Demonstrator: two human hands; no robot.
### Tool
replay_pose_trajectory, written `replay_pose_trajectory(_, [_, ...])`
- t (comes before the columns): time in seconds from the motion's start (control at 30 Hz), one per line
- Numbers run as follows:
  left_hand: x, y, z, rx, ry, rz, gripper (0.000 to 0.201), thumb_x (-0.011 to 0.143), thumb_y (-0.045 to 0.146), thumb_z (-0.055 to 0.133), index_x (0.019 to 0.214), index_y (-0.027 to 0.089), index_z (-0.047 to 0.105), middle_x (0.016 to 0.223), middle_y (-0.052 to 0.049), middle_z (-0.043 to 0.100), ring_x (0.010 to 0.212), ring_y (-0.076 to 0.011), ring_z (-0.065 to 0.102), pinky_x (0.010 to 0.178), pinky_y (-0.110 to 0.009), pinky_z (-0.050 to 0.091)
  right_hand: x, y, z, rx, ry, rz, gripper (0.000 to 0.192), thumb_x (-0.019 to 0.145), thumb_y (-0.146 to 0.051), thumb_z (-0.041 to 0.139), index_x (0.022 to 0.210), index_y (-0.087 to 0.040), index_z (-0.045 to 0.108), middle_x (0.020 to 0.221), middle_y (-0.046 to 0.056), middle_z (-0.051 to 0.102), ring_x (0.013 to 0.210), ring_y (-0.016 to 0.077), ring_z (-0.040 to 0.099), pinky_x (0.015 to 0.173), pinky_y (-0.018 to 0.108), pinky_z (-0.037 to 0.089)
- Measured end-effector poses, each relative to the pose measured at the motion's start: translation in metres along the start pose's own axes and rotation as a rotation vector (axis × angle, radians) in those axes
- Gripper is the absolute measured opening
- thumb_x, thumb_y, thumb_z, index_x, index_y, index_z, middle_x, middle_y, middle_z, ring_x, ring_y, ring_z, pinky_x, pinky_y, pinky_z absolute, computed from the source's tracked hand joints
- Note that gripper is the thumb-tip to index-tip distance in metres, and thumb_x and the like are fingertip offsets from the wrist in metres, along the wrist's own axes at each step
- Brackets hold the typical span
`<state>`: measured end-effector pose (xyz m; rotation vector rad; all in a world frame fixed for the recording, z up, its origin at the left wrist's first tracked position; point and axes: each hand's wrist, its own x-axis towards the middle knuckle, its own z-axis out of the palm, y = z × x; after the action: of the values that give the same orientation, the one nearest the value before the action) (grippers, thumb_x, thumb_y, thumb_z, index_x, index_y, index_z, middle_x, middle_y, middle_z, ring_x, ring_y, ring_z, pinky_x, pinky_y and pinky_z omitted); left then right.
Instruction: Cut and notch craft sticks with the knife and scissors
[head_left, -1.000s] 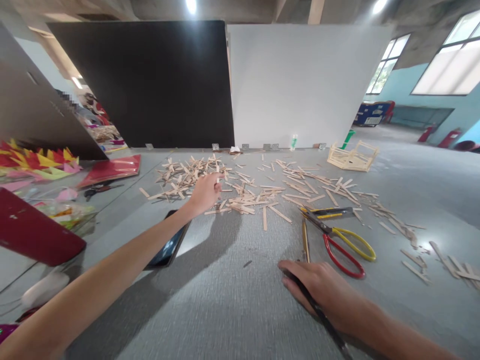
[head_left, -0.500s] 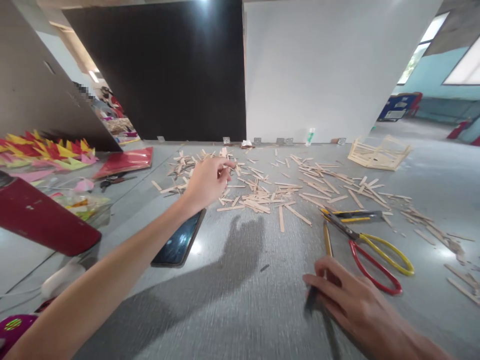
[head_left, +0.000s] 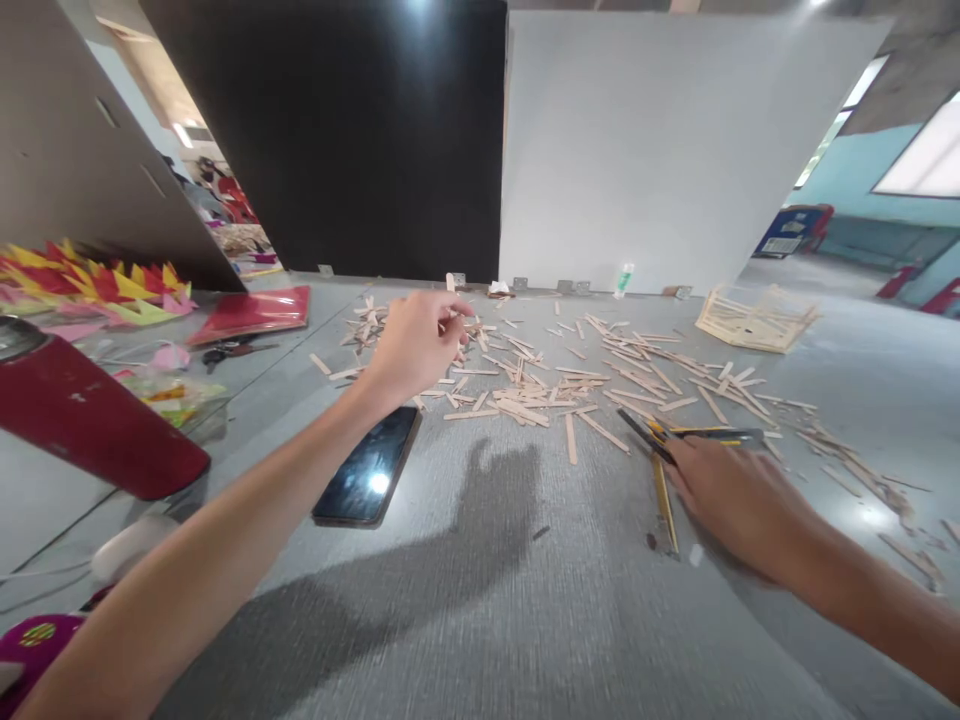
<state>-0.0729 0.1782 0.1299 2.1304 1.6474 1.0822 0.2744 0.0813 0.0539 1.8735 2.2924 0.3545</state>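
Note:
My left hand (head_left: 421,345) is over the scattered pile of wooden craft sticks (head_left: 525,395), fingers curled into a pinch. A craft stick (head_left: 450,283) pokes up behind its knuckles and looks held in it; the fingertips are partly hidden. On the right, my right hand (head_left: 724,485) is closed over a pair of scissors (head_left: 646,436), whose dark blades point to the far left. The hand covers the handles. Just beyond it lies a yellow-and-black cutter (head_left: 739,435). A narrow yellowish strip (head_left: 664,505) lies to the left of the right hand.
A phone (head_left: 367,470) lies under my left forearm. A red bottle (head_left: 97,410) and folded paper pieces (head_left: 97,285) are on the left. At the back stand a small stick frame (head_left: 757,320), a glue tube (head_left: 623,280) and upright black and white boards (head_left: 675,150).
My right hand has moved up and right from the near table onto the scissors, which now point farther left. My left hand stays over the sticks, shifting slightly. The view has shifted a little.

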Motion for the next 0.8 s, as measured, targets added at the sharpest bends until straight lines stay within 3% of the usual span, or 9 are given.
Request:
replay_pose_trajectory(0.07, [0.0, 0.0, -0.001, -0.009, 0.001, -0.001, 0.027, 0.093, 0.015, 0.052, 0.105, 0.02, 0.076, 0.078, -0.003, 0.079, 0.062, -0.017, 0.074, 0.057, -0.025, 0.052, 0.015, 0.0, -0.002, -0.057, 0.001, 0.066, 0.017, 0.096, -0.01, 0.063, 0.081, -0.015, 0.069, 0.076, 0.005, 0.071, 0.066, 0.0214, 0.071, 0.055, 0.031, 0.052])
replay_pose_trajectory(0.13, [0.0, -0.001, -0.002, -0.012, 0.006, -0.001, 0.027, 0.092, 0.014, 0.052, 0.104, 0.02, 0.076, 0.078, -0.003, 0.079, 0.062, -0.0171, 0.074, 0.057, -0.025, 0.052, 0.03, -0.01, -0.003, -0.086, 0.037, 0.051, 0.007, 0.097, -0.013, 0.068, 0.09, -0.013, 0.07, 0.09, 0.004, 0.072, 0.078, 0.0189, 0.071, 0.065, 0.032, 0.059])
replay_pose_trajectory(0.17, [0.0, -0.001, -0.002, -0.013, 0.008, -0.001, 0.027, 0.092, 0.014, 0.053, 0.104, 0.02, 0.076, 0.078, -0.004, 0.079, 0.062, -0.0172, 0.074, 0.057, -0.025, 0.052, 0.037, -0.016, -0.003, -0.081, 0.066, -0.005, 0.003, 0.098, -0.016, 0.069, 0.1, -0.014, 0.071, 0.104, 0.006, 0.073, 0.09, 0.0202, 0.072, 0.074, 0.035, 0.061])
replay_pose_trajectory(0.27, [0.0, -0.003, -0.001, -0.02, 0.003, 0.007, 0.028, 0.093, 0.015, 0.052, 0.106, 0.018, 0.076, 0.08, -0.004, 0.079, 0.062, -0.0172, 0.074, 0.057, -0.025, 0.052, 0.063, -0.035, -0.003, -0.002, 0.117, -0.364, 0.022, 0.099, -0.016, 0.07, 0.12, -0.017, 0.069, 0.14, 0.01, 0.064, 0.124, 0.028, 0.063, 0.1, 0.049, 0.057])
replay_pose_trajectory(0.37, [0.002, -0.005, 0.001, -0.027, -0.014, 0.023, 0.03, 0.094, 0.013, 0.05, 0.11, 0.016, 0.075, 0.08, -0.005, 0.079, 0.06, -0.016, 0.073, 0.057, -0.025, 0.052, 0.086, -0.041, 0.0, 0.056, 0.113, -0.631, 0.015, 0.098, -0.015, 0.071, 0.113, -0.016, 0.072, 0.137, 0.009, 0.066, 0.126, 0.0283, 0.063, 0.103, 0.052, 0.055])
replay_pose_trajectory(0.47, [0.003, -0.007, 0.002, -0.028, -0.02, 0.032, 0.032, 0.094, 0.01, 0.048, 0.111, 0.014, 0.075, 0.08, -0.005, 0.079, 0.059, -0.015, 0.072, 0.059, -0.025, 0.053, 0.096, -0.036, 0.001, 0.082, 0.121, -0.694, 0.008, 0.098, -0.018, 0.072, 0.105, -0.015, 0.072, 0.123, 0.007, 0.071, 0.115, 0.0259, 0.068, 0.098, 0.049, 0.057])
replay_pose_trajectory(0.57, [0.003, -0.007, 0.001, -0.026, -0.017, 0.031, 0.032, 0.094, 0.009, 0.048, 0.112, 0.014, 0.075, 0.081, -0.006, 0.079, 0.059, -0.0153, 0.073, 0.057, -0.025, 0.052, 0.084, -0.035, -0.005, 0.119, 0.152, -0.619, 0.007, 0.099, -0.021, 0.07, 0.103, -0.015, 0.07, 0.11, 0.005, 0.072, 0.103, 0.0231, 0.07, 0.09, 0.045, 0.059])
replay_pose_trajectory(0.67, [0.002, -0.005, 0.001, -0.021, -0.017, 0.034, 0.031, 0.094, 0.009, 0.049, 0.11, 0.015, 0.075, 0.08, -0.005, 0.079, 0.059, -0.0152, 0.072, 0.056, -0.024, 0.051, 0.052, -0.047, -0.013, 0.177, 0.138, -0.557, 0.005, 0.1, -0.016, 0.066, 0.095, -0.015, 0.068, 0.093, 0.001, 0.069, 0.082, 0.0169, 0.068, 0.076, 0.035, 0.058])
replay_pose_trajectory(0.8, [0.002, -0.003, 0.001, -0.017, -0.019, 0.047, 0.03, 0.095, 0.007, 0.049, 0.107, 0.015, 0.075, 0.077, -0.003, 0.078, 0.058, -0.0144, 0.072, 0.059, -0.024, 0.052, 0.016, -0.069, -0.014, 0.232, 0.024, -0.651, 0.016, 0.095, -0.01, 0.071, 0.081, -0.016, 0.065, 0.085, -0.002, 0.066, 0.076, 0.0147, 0.065, 0.071, 0.03, 0.056])
